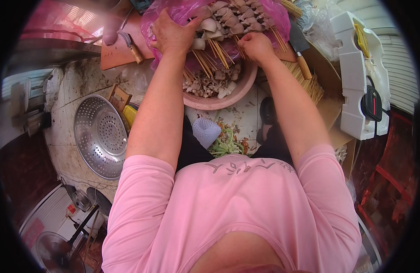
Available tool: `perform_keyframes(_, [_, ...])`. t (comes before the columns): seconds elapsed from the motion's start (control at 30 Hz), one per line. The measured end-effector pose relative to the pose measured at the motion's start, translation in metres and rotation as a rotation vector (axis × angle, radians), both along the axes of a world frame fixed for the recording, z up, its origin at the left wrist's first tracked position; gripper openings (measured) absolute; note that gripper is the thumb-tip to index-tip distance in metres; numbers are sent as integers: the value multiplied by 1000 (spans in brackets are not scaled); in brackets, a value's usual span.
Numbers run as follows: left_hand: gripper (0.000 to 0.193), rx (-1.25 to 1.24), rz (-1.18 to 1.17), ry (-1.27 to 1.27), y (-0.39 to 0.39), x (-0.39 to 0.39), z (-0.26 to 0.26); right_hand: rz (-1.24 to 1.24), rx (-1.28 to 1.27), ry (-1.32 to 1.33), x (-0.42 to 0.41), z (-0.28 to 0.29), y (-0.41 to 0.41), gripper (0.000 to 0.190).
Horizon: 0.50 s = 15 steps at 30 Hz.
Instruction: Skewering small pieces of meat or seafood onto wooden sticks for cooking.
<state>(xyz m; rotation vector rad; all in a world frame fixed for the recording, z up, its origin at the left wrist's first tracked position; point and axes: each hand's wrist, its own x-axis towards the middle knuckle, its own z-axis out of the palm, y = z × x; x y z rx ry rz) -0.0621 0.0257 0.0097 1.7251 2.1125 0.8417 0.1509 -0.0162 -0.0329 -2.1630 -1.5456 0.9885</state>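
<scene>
Oyster mushrooms threaded on bamboo skewers (234,22) lie in rows on a pink plastic bag (278,13), their bare stick ends pointing towards me. My left hand (174,36) rests at the bag's left side, thumb and fingers spread, the thumb beside the nearest mushrooms. At the right, my right hand (257,47) has its fingertips closed around the bare sticks of a few skewers. Below the skewers stands a pink plastic basin (223,104) holding loose mushroom pieces (210,83). The bag and skewers hide its far part.
A curved knife (132,47) lies on the orange board (111,56); a cleaver (302,63) lies at right. A metal colander (102,136) stands left. Loose sticks (310,83), a foam box (353,85) and a black pouch (372,104) are at right. Vegetable scraps (228,141) lie between my legs.
</scene>
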Motion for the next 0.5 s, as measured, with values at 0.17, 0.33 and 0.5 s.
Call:
perform_keyframes(0.17, [94, 13, -5, 9, 2, -1, -3, -66, -8, 52, 0, -14, 0, 24])
perform_keyframes(0.33, [94, 19, -13, 6, 2, -4, -4, -40, 12, -38, -5, -15, 1, 25])
perform_keyframes(0.5, [94, -7, -12, 13, -4, 1, 2, -34, 16, -26, -5, -15, -3, 27])
